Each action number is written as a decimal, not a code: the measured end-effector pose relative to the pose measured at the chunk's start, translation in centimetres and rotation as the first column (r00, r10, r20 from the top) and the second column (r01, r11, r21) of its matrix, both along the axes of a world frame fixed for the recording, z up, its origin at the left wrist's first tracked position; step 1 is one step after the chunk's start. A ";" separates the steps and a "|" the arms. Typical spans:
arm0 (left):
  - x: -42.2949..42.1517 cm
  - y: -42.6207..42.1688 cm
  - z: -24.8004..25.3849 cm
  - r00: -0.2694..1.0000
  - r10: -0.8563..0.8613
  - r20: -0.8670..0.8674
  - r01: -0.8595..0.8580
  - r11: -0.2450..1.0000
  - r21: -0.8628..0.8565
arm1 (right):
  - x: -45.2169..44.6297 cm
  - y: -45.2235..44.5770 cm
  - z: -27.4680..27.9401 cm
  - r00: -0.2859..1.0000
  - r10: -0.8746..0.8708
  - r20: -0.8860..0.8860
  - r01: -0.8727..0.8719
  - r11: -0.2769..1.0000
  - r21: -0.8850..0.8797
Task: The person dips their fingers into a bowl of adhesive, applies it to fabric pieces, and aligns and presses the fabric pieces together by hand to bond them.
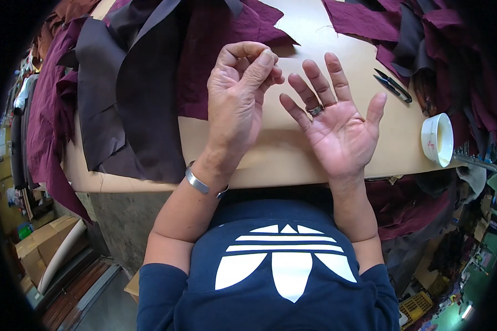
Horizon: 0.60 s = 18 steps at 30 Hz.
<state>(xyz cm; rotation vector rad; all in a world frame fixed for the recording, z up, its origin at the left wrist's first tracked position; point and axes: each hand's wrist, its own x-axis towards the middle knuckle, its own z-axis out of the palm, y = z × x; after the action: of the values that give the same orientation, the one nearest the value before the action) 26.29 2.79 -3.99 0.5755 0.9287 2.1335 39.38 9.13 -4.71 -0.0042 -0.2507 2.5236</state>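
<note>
Lying on the tabletop (292, 146), just beside the left hand (239, 96): purple cloth (196, 77), with dark cloth (149, 99) farther left. Pinched thumb to forefinger on the left hand; cannot tell whether around anything fine. Spread wide, palm up and empty on the right hand (341, 132). Near the right hand, black snips (393, 88); beyond, a white bowl (429, 142). Apparently busy with delicate fingertip handling; seemingly calling for a steady pinch next.

We see matt dark-grey cloth panels (149, 110) and creased maroon cloth (48, 124) towards the left edge of the smooth tan tabletop (281, 151), and a glossy white round bowl (429, 138) near its right edge.
</note>
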 end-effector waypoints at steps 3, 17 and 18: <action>-0.3 -0.2 -0.6 0.995 -0.080 0.052 0.081 0.997 -0.004 | 0.0 0.0 0.0 1.000 -0.007 -0.006 0.007 1.000 0.021; 0.1 0.2 0.1 0.978 -0.131 -0.160 0.125 0.991 -0.048 | -0.5 -1.8 1.3 0.965 -0.259 0.042 0.202 0.835 0.512; -0.2 0.1 0.0 0.969 -0.196 -0.147 0.191 0.980 -0.046 | -0.3 -1.7 1.3 0.966 -0.254 0.054 0.187 0.824 0.534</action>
<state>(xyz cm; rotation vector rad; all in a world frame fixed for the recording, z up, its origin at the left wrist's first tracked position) 26.05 2.91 -3.99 0.7881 0.9455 1.9179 39.06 7.47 -3.36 0.0266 -0.9338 2.1486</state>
